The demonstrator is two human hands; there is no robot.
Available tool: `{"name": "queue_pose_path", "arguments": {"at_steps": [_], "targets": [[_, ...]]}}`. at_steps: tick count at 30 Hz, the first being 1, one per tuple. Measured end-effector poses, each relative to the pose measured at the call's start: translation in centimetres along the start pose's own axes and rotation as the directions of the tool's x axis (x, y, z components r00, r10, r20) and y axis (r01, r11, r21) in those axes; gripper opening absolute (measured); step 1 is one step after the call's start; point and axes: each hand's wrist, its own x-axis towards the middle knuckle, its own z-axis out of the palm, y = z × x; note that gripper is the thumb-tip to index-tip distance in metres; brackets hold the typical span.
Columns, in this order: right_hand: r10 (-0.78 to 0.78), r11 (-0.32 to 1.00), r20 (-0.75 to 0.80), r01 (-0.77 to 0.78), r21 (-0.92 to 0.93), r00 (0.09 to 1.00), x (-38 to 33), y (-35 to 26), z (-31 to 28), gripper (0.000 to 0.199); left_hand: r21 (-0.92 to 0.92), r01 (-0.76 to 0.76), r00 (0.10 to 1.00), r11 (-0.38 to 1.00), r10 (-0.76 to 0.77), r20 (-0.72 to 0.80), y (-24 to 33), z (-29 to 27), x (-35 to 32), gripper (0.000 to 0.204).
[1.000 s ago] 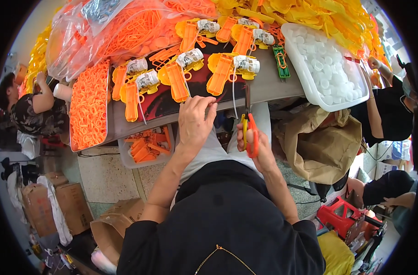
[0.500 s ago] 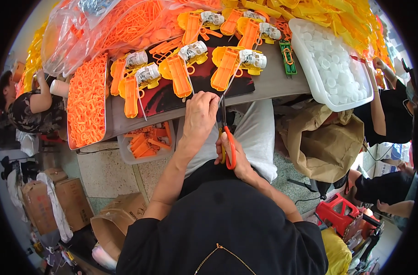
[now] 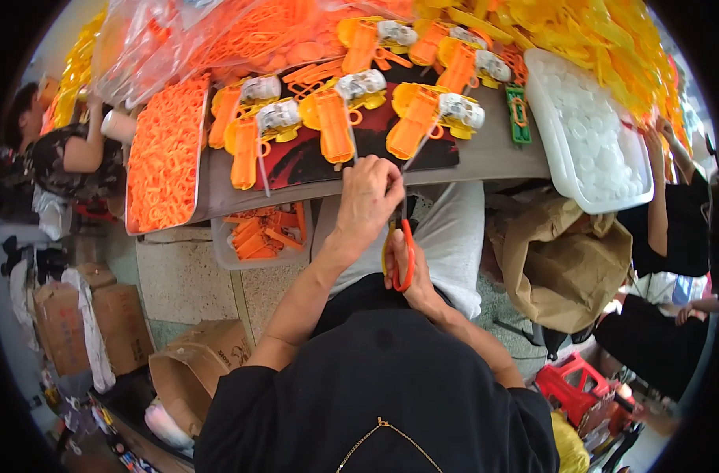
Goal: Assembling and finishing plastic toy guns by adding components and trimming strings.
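My right hand (image 3: 413,272) grips red-and-yellow-handled scissors (image 3: 405,251), blades pointing up toward the table edge. My left hand (image 3: 369,195) sits just above, fingers pinched on a thin strap or tie that runs up to an orange and yellow toy gun (image 3: 425,121). Several more orange toy guns (image 3: 333,110) with white and yellow parts lie in a row on a dark mat on the grey table (image 3: 493,154).
A tray of orange rings (image 3: 165,154) stands at the left, a white tub of white discs (image 3: 592,142) at the right, a small bin of orange parts (image 3: 261,232) below the table edge. Other people's arms (image 3: 659,197) work at both sides. Cardboard boxes (image 3: 76,323) sit on the floor.
My right hand with the scissors dropped lower and turned, blades now up at the strap. My left hand moved slightly right along the table edge and keeps its pinch.
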Motion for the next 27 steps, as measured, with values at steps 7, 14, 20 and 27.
{"name": "queue_pose_path", "arguments": {"at_steps": [7,14,20,27], "targets": [[-0.001,0.999,0.010,0.001,0.046,1.000,-1.7,-0.5,-1.4,0.037,0.293,0.030,0.733,0.956,-0.220,0.643,-4.6,-12.8,-11.8,0.021],[-0.192,0.718,0.505,0.471,-0.512,0.841,0.6,-4.2,4.7,0.027,-0.633,0.392,0.897,0.668,-0.431,0.100,2.2,-10.3,-12.0,0.068],[-0.377,0.738,0.552,0.601,-0.306,0.744,1.8,-9.6,9.4,0.047,-0.769,0.296,0.703,0.567,-0.674,-0.226,0.9,-11.7,-7.3,0.038],[-0.237,0.878,0.233,0.311,-0.365,0.943,4.2,-8.9,2.8,0.021,0.664,0.481,0.805,0.573,0.013,-0.594,-12.7,-31.4,-2.1,0.040]]}}
